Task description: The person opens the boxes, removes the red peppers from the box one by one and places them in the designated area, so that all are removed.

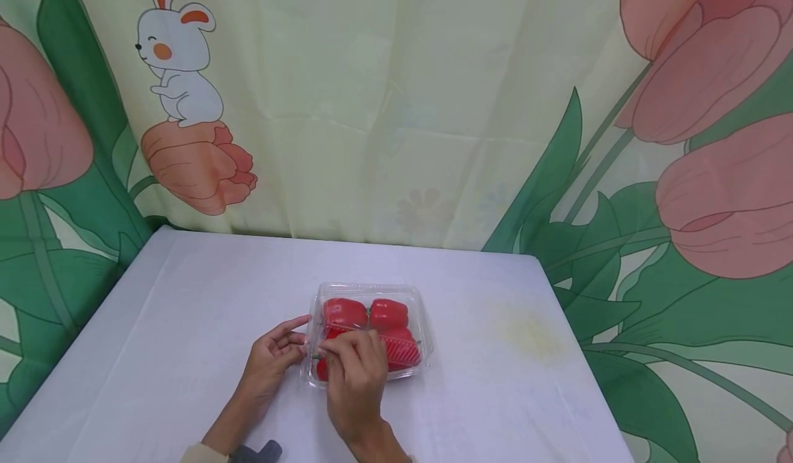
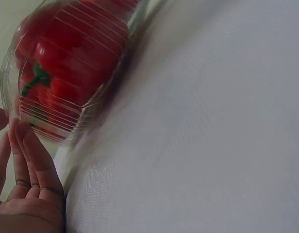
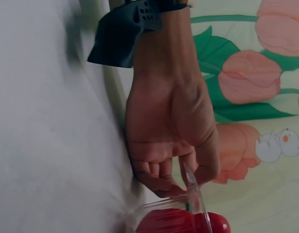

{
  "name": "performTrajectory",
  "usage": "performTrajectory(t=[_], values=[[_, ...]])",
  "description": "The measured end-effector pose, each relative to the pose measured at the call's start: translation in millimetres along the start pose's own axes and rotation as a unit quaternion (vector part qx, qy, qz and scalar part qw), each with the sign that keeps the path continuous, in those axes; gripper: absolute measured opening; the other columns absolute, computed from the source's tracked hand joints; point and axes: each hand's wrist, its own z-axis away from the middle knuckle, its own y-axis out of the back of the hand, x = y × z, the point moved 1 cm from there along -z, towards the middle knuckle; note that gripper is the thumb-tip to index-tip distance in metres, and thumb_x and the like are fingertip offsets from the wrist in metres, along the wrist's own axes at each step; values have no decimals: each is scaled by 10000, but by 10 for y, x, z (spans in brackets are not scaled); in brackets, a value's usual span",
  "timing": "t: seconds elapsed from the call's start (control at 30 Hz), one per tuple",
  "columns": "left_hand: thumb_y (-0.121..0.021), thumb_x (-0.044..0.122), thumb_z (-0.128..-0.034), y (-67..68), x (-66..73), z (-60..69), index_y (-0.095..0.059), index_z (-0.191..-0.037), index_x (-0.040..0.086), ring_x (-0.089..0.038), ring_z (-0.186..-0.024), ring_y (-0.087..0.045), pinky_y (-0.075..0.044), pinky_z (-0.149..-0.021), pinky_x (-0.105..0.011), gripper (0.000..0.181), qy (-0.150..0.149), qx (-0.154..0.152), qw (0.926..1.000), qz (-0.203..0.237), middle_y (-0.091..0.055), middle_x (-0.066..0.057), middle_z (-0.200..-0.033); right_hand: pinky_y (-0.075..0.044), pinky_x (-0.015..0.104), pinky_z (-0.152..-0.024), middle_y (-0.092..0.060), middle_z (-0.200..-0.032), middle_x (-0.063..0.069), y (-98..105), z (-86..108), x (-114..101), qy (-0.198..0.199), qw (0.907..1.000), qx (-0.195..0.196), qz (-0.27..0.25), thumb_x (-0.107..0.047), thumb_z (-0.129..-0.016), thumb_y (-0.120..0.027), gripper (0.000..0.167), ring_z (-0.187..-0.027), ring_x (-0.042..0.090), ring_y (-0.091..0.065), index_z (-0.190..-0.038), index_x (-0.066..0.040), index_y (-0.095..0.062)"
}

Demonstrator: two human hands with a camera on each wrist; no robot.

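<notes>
A clear plastic container [image 1: 423,315] holding several red peppers [image 1: 389,314] sits near the front of the table. My left hand [image 1: 269,363] is at its left side, fingers fairly straight; in the left wrist view the fingertips of that hand [image 2: 35,189] touch the ribbed plastic, and a green stem shows through. My right hand [image 1: 358,384] reaches over the container's front left part. In the right wrist view, thumb and finger of this hand [image 3: 171,116] pinch the thin clear edge of the container [image 3: 202,201]. The hand hides some of the peppers in the head view.
A white cloth [image 1: 471,394] covers the table and has a faint yellowish stain [image 1: 533,336] at the right. Behind and beside it hangs a curtain [image 1: 372,105] printed with tulips, leaves and a rabbit. A dark wrist strap piece [image 1: 263,451] shows by my left wrist.
</notes>
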Motion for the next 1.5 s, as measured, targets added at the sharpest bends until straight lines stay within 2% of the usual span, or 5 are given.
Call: performTrajectory(t=[0.37,0.7,0.93,1.3,1.5], values=[[-779,67,-948,-12,31,4,-595,-1493,106,-136,-954,-710,-610,-887,-186,577,122,20,9999,-27,-715,-58,-1090,-606,255,-924,-704,-939,-39,-3,-117,3,-193,9998,-77,56,-228,-910,-846,103,-899,58,-635,-991,-170,-821],[-792,64,-931,-1,7,-3,-613,-1468,99,-161,-946,-733,-625,-874,-214,566,94,8,9999,-38,-729,-67,-1067,-611,261,-905,-706,-933,-29,-15,-169,2,-161,9999,-10,6,-208,-924,-836,72,-882,68,-625,-975,-161,-816],[-804,74,-925,-6,-7,-15,-622,-1463,116,-171,-948,-735,-625,-884,-221,570,159,6,9999,14,-735,-59,-1063,-631,319,-896,-721,-945,-16,-26,-221,8,-172,9998,73,-37,-139,-861,-888,149,-889,87,-644,-988,-155,-812],[-779,45,-934,-8,1,-17,-628,-1453,107,-149,-917,-722,-624,-847,-209,544,102,51,9999,-63,-734,-58,-1043,-621,284,-861,-715,-957,-11,-41,-271,4,-134,9999,81,-42,-89,-827,-903,205,-883,90,-638,-998,-152,-810],[-731,-29,-926,-5,4,-24,-627,-1445,75,-133,-895,-707,-614,-836,-190,540,73,-62,10000,10,-730,-52,-1012,-551,255,-800,-739,-972,0,-37,-400,-10,192,9994,159,231,-197,-842,-906,190,-902,102,-642,-1010,-162,-825]])
